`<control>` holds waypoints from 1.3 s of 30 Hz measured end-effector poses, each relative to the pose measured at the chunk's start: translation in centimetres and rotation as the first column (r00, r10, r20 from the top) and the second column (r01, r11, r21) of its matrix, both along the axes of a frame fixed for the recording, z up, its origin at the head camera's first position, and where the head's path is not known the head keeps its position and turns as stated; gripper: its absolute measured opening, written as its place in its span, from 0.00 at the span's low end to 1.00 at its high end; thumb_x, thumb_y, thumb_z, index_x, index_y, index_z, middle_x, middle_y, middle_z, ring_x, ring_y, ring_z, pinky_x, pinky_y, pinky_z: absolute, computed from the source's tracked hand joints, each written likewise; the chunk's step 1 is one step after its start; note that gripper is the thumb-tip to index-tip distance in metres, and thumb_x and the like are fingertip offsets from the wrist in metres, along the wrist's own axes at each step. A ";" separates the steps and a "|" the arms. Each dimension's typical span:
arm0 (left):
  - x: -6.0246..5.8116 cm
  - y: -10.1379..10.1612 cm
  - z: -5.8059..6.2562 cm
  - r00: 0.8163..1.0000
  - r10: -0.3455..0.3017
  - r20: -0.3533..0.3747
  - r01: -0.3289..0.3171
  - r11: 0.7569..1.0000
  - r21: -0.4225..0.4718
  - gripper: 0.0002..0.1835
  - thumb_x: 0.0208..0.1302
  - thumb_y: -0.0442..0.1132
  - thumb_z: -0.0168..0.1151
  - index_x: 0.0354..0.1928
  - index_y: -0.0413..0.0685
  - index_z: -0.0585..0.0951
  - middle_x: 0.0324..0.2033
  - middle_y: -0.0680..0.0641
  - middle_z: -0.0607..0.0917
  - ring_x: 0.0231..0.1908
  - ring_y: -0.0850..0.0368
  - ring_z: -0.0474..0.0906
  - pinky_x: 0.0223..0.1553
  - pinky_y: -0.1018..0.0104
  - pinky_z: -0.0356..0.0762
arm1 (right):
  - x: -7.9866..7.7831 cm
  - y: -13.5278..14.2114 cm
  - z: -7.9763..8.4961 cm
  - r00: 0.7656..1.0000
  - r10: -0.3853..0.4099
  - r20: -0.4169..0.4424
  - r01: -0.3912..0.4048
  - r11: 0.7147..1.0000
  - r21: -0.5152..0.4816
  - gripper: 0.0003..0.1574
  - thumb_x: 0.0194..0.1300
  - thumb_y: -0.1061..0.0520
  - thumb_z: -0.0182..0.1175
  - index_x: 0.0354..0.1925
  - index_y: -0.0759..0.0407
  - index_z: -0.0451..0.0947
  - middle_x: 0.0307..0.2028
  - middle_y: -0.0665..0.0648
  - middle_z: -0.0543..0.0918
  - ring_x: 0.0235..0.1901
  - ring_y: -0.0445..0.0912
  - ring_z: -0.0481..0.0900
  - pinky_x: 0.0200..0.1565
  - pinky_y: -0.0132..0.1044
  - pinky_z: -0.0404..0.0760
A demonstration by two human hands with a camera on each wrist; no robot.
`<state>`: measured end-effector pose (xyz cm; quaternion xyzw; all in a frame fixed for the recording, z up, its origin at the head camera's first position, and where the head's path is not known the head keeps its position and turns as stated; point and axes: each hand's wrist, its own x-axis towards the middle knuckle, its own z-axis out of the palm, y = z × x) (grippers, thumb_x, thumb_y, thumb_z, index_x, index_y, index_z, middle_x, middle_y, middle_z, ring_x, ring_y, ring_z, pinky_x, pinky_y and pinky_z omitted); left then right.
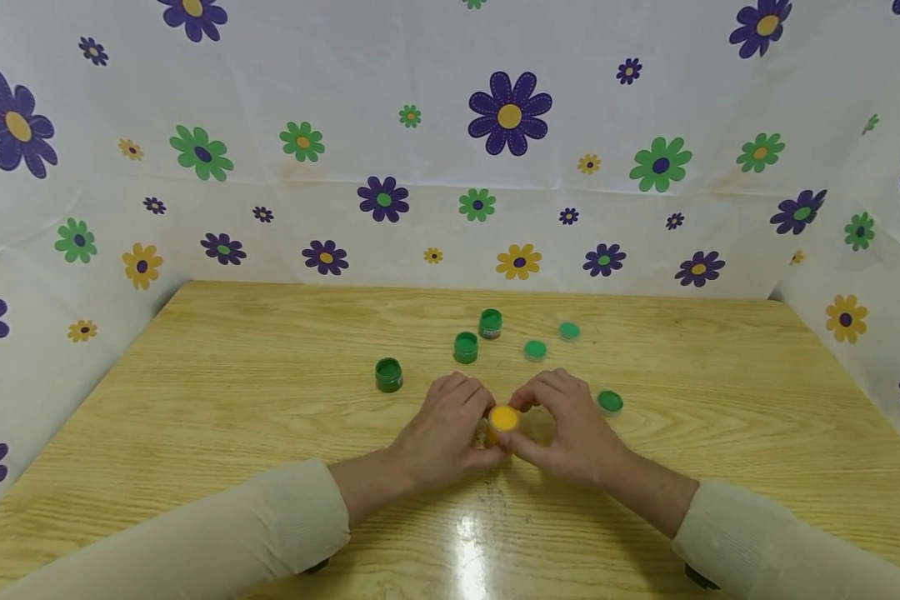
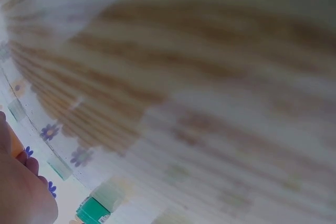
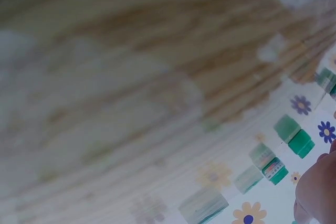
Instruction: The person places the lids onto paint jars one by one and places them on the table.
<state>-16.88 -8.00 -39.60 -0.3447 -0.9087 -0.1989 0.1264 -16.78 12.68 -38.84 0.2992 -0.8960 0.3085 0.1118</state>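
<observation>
In the head view a small paint jar with a yellow lid (image 1: 504, 418) stands between both hands near the middle of the wooden table. My left hand (image 1: 444, 429) grips the jar's body from the left, its fingers hiding most of the side. From the right, my right hand (image 1: 570, 429) pinches the lid's rim between thumb and fingers. In the left wrist view part of the left hand (image 2: 26, 192) shows beside a bit of the orange-yellow jar (image 2: 16, 144). Only the edge of the right hand (image 3: 317, 187) appears in the right wrist view.
Three uncovered jars of green paint stand beyond the hands: a left one (image 1: 388, 375), a middle one (image 1: 466, 347) and a far one (image 1: 491, 323). Three green lids lie to the right: a near lid (image 1: 610, 402), a middle lid (image 1: 536, 350) and a far lid (image 1: 568, 332). Flowered cloth surrounds the table.
</observation>
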 end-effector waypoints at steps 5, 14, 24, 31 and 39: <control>0.0 0.0 0.0 1.000 -0.004 0.005 0.004 1.000 -0.004 0.18 0.57 0.51 0.71 0.39 0.48 0.79 0.36 0.54 0.79 0.43 0.57 0.71 0.58 0.56 0.68 | 0.0 0.0 -0.1 1.000 -0.018 0.008 0.018 1.000 0.010 0.18 0.55 0.43 0.73 0.38 0.49 0.79 0.37 0.44 0.79 0.42 0.41 0.72 0.51 0.47 0.70; 0.0 -0.1 0.1 1.000 -0.002 0.017 0.002 1.000 -0.003 0.18 0.58 0.52 0.71 0.40 0.48 0.78 0.37 0.54 0.79 0.43 0.57 0.71 0.58 0.56 0.67 | 0.1 0.0 0.0 0.999 -0.015 0.033 0.015 1.000 0.005 0.22 0.58 0.43 0.70 0.45 0.52 0.79 0.39 0.46 0.80 0.43 0.42 0.72 0.51 0.47 0.69; 0.0 0.0 0.0 1.000 -0.004 0.003 0.004 1.000 0.016 0.16 0.61 0.55 0.69 0.35 0.51 0.77 0.34 0.56 0.78 0.40 0.58 0.69 0.54 0.58 0.67 | 0.0 0.1 -0.1 0.998 0.057 0.006 -0.057 0.998 -0.025 0.18 0.59 0.51 0.67 0.49 0.50 0.82 0.43 0.45 0.81 0.45 0.42 0.73 0.53 0.52 0.69; 0.0 -0.1 0.0 1.000 -0.009 0.004 0.009 1.000 0.012 0.16 0.60 0.54 0.69 0.36 0.50 0.78 0.34 0.55 0.78 0.40 0.58 0.68 0.54 0.58 0.67 | 0.0 0.1 -0.2 0.998 0.059 0.006 -0.059 0.998 -0.034 0.15 0.59 0.51 0.68 0.45 0.48 0.82 0.41 0.44 0.81 0.45 0.41 0.73 0.53 0.51 0.69; 0.0 -0.1 -0.1 1.000 -0.009 -0.002 0.009 1.000 0.006 0.16 0.59 0.52 0.70 0.37 0.50 0.78 0.35 0.55 0.78 0.40 0.58 0.69 0.55 0.58 0.67 | 0.0 0.1 -0.1 0.999 0.031 0.026 -0.030 0.999 -0.013 0.15 0.58 0.49 0.70 0.43 0.49 0.82 0.40 0.43 0.80 0.45 0.41 0.72 0.53 0.48 0.69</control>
